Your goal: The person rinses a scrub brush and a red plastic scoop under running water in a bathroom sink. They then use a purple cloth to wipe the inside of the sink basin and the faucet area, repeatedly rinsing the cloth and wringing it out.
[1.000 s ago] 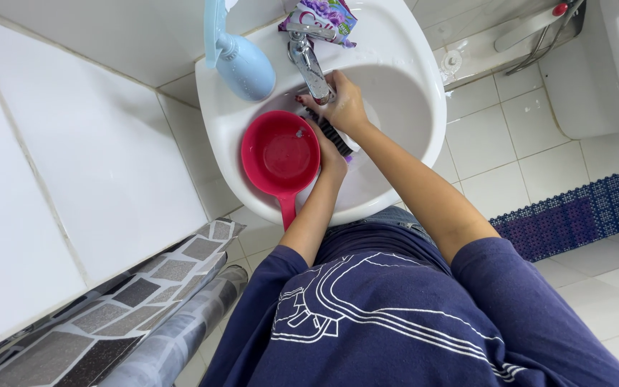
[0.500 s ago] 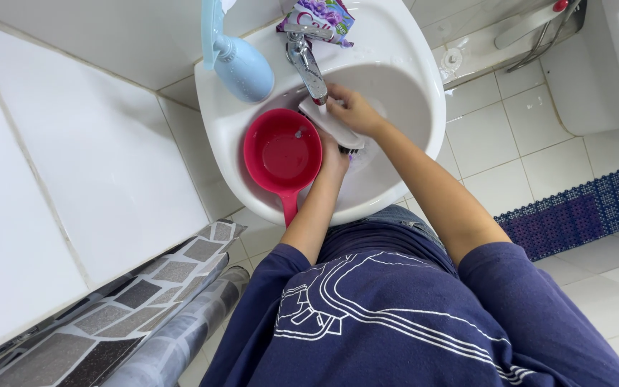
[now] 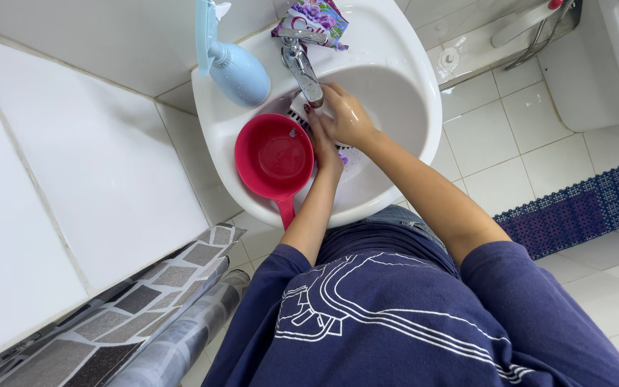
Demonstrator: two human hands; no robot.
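Tight spot. Chrome faucet [image 3: 302, 68] sits directly over the fingers [image 3: 331, 93], blocking any lift straight up. Red scoop [image 3: 275, 156] fills the basin on the fingers' left, touching the left hand [image 3: 322, 140]. Blue bottle [image 3: 241, 70] and floral packet [image 3: 314, 19] crowd the rim behind. Only open room: bare basin [image 3: 402, 100] to the fingers' right.

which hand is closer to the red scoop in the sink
Left. The left hand lies against the red scoop's right rim; the right hand is farther off, under the tap.
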